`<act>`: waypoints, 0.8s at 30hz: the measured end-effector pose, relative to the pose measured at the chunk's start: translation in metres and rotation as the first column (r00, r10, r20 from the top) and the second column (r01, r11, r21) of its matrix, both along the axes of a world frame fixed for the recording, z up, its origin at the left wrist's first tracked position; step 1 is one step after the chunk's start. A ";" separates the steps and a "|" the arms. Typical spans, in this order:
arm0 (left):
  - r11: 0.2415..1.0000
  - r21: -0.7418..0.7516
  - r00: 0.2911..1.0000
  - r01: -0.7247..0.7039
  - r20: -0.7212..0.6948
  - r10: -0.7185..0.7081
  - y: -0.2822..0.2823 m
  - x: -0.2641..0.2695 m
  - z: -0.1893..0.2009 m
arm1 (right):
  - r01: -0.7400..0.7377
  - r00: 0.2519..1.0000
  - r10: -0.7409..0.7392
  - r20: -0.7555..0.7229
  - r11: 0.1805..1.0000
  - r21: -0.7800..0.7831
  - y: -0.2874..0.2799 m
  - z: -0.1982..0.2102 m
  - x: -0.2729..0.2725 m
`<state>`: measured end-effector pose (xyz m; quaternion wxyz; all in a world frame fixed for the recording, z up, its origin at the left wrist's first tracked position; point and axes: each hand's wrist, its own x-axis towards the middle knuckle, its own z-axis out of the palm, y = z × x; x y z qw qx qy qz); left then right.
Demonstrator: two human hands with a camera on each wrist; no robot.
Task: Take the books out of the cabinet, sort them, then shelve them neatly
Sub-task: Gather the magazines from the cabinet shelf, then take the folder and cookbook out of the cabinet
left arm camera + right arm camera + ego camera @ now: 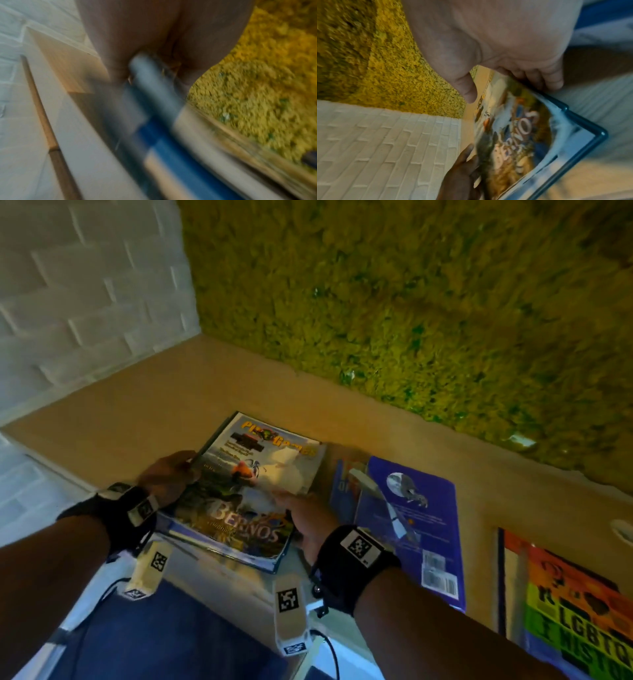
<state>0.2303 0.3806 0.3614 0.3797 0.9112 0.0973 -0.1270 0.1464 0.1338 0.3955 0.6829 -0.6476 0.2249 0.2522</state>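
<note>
A stack of magazines (pixel 246 487), topped by a colourful cover reading "BERNOS", is held over the wooden top (pixel 137 419) between both hands. My left hand (pixel 183 465) grips its left edge; the left wrist view is blurred but shows the stack's edge (pixel 154 94) wedged in that hand (pixel 145 60). My right hand (pixel 291 506) grips the right edge. In the right wrist view that hand (pixel 505 83) has its thumb over the cover (pixel 522 135) and its fingers curled under it. A purple book (pixel 418 508) lies flat just right of the stack.
A rainbow-striped "LGBT HISTORY" book (pixel 575 618) lies at the far right of the wooden top. A green moss wall (pixel 411 302) backs the surface, and a white brick wall (pixel 68 302) closes the left side. Bare wood lies left of and behind the stack.
</note>
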 end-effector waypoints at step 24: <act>0.691 0.125 0.638 0.712 0.296 -0.711 -0.194 -0.316 -0.047 | -0.040 0.999 0.042 0.030 0.995 -0.090 -0.175 -0.070 -0.323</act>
